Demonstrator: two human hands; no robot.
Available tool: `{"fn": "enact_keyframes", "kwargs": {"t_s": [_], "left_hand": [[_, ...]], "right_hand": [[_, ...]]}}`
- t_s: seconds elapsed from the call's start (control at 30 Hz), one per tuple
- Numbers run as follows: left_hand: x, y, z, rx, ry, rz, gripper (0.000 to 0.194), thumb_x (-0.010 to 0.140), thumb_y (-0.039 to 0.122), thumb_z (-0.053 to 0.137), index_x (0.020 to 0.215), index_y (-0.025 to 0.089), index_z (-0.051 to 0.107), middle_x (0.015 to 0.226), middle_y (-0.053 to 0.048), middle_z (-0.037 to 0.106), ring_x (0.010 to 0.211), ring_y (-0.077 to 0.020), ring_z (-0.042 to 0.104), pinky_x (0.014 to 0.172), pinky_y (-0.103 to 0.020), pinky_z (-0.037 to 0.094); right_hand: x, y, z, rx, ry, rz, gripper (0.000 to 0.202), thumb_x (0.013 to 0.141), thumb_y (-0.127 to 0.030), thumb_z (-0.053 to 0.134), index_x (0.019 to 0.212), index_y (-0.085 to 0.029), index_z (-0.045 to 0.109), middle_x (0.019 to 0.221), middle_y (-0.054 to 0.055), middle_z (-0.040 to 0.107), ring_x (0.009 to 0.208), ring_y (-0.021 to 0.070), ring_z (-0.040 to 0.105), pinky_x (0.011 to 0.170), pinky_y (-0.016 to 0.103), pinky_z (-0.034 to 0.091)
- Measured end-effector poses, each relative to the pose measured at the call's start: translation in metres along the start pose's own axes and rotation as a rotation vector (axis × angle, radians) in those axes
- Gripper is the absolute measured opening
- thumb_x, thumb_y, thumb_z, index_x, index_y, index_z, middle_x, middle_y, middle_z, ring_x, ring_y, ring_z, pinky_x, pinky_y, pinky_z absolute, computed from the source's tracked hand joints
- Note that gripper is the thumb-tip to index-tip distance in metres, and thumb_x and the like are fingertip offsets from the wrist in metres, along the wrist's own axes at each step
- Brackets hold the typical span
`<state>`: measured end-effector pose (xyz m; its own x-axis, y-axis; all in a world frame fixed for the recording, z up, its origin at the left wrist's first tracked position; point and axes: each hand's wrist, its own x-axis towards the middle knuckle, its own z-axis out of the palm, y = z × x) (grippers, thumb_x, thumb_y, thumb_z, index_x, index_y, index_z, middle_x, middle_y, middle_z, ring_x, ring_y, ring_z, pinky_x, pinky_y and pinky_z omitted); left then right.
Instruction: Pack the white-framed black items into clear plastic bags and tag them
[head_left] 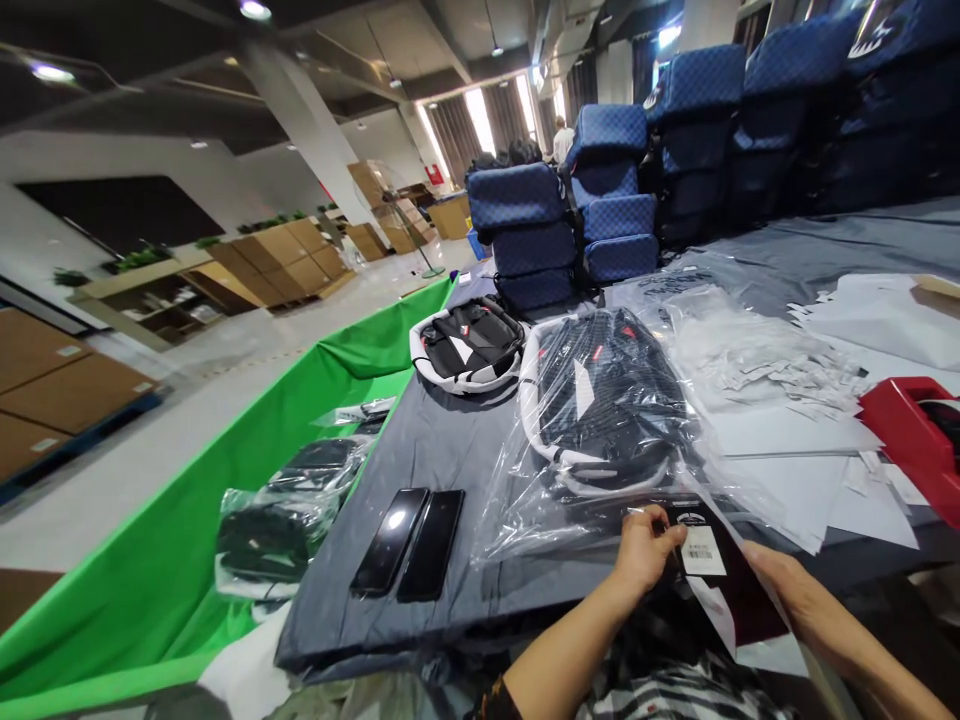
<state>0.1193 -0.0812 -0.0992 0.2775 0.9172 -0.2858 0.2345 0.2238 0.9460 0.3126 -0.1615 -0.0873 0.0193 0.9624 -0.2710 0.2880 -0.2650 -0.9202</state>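
My left hand [646,548] pinches the edge of a dark card [724,565] at the table's front edge. A white barcode label [703,551] is on the card, beside my left thumb. My right hand [784,580] holds the card's right side, its fingertips partly hidden behind it. Just beyond my hands, a black and white backpack [611,390] lies in a clear plastic bag [510,510]. Another black and white backpack [469,345], without plastic, lies farther back to the left.
Two black phones [390,542] lie on the dark table cover [337,610]. A green-lined bin [187,510] with bagged items is at left. Blue checkered bags [517,195] are stacked behind. White papers [787,490] and a red dispenser [907,440] are at right. A person [562,140] stands far back.
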Motion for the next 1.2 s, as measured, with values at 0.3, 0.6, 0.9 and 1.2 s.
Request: {"fn": "enact_keyframes", "kwargs": {"t_s": [0.3,0.6,0.9,1.2], "left_hand": [[-0.026,0.020,-0.021,1.100,-0.558,0.668,0.034,0.090,0.055,0.064,0.082,0.025,0.079,0.068,-0.004,0.068,0.058,-0.0180,0.060,0.049,-0.027,0.030],[0.011,0.072,0.000,1.218,-0.552,1.512,0.033,0.103,0.020,0.040,0.121,0.019,0.068,0.126,-0.008,0.070,0.118,-0.0223,0.060,0.095,-0.031,0.044],[0.019,0.060,0.005,1.125,-0.795,1.552,0.016,0.093,0.023,0.063,0.083,0.021,0.076,0.119,-0.015,0.073,0.106,-0.0250,0.068,0.091,-0.033,0.051],[0.008,0.059,-0.027,0.506,-0.258,0.968,0.047,0.102,0.020,0.034,0.144,0.015,0.054,0.142,-0.014,0.063,0.128,-0.0223,0.064,0.109,-0.033,0.051]], "right_hand": [[-0.005,0.009,0.009,-0.306,0.257,0.039,0.053,0.065,-0.075,0.051,0.077,-0.024,0.061,0.067,0.003,0.069,0.063,0.0253,0.067,0.061,0.034,0.051],[-0.038,0.003,0.032,-0.966,0.552,-0.698,0.034,0.098,-0.019,0.031,0.101,-0.009,0.063,0.066,0.007,0.071,0.047,0.0214,0.067,0.037,0.028,0.043],[-0.042,-0.027,-0.019,-1.021,0.628,-1.095,0.027,0.092,-0.018,0.061,0.118,-0.020,0.065,0.097,0.007,0.078,0.087,0.0196,0.074,0.088,0.032,0.056],[0.084,-0.115,-0.042,-0.591,0.803,-0.876,0.031,0.104,-0.033,0.041,0.101,-0.017,0.067,0.060,-0.002,0.066,0.052,0.0132,0.064,0.052,0.022,0.051]]}}
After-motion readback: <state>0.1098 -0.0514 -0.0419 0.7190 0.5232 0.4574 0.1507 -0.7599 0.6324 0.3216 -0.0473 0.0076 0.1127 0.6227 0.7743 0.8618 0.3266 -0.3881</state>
